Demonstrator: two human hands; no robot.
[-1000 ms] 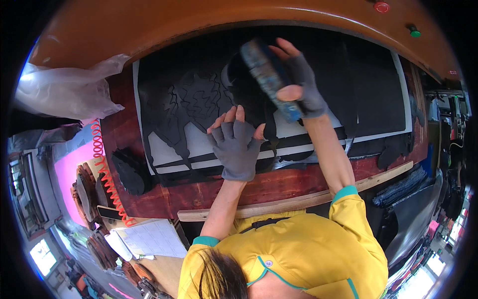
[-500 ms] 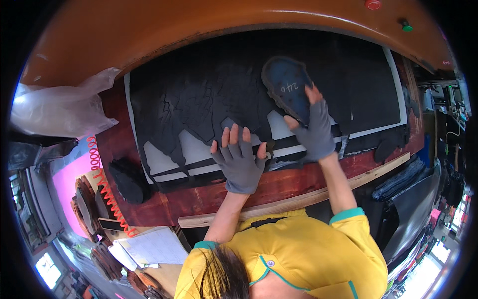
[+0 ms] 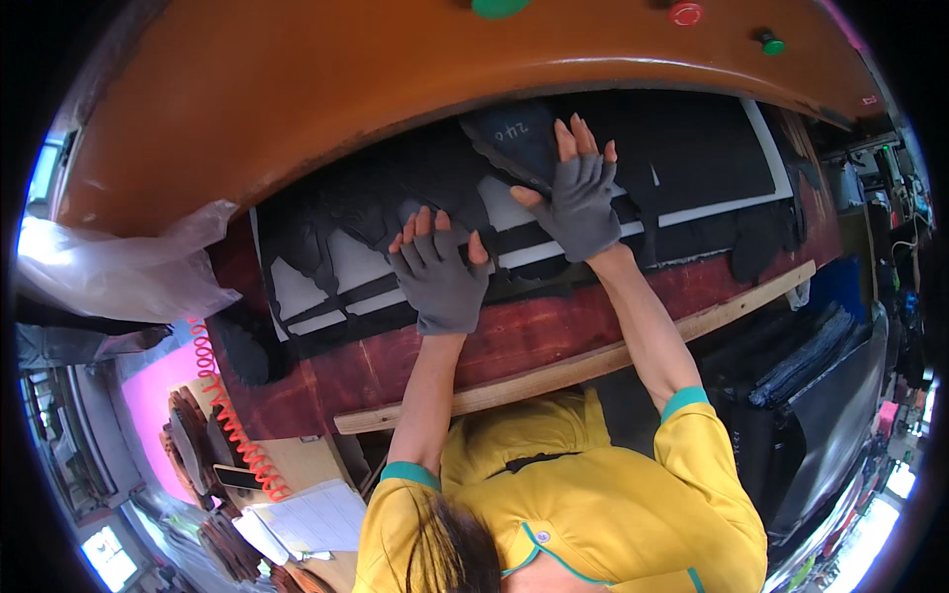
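Holding our left hand point(image 3: 440, 282) palm down near the centre of the frame, fingers loosely spread and thumb apart, we have it below and to the left of the dark shoe-shaped plate point(image 3: 506, 148). That plate lies at upper centre on the black sheet point(image 3: 692, 148), and our right hand point(image 3: 581, 203) is just to its lower right, fingers spread, thumb out toward the plate's lower end; whether a fingertip touches its edge, we cannot tell. From the left we see a crumpled, translucent plastic bag point(image 3: 129, 259), a springy orange coiled cord point(image 3: 233, 425) and a pile of matte black cut pieces point(image 3: 247, 348) on the reddish wooden table point(image 3: 524, 341). Cut into jagged, pointed outlines at left, the black sheet runs smooth toward the right, a pale layer point(image 3: 358, 262) showing through its gaps. We wear grey fingerless gloves point(image 3: 445, 301). A straight, pale wooden strip point(image 3: 583, 364) follows the table's near edge, and a glossy orange-brown housing point(image 3: 395, 69) arches above, with a round red button point(image 3: 685, 13) at upper right.
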